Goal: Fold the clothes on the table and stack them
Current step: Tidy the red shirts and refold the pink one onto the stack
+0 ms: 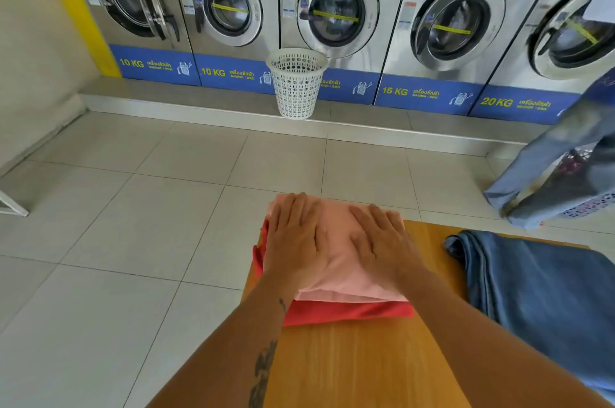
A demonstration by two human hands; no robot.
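A folded pink garment lies on top of a folded red garment at the far left corner of the wooden table. My left hand presses flat on the pink garment's left half, fingers spread. Flat on its right half rests my right hand, fingers apart too. Neither hand grips the cloth. Blue jeans lie in a loose heap on the table's right side, apart from the stack.
A white perforated basket stands on the step before a row of steel washing machines. A person in jeans stands at the far right beside a laundry basket. Tiled floor surrounds the table.
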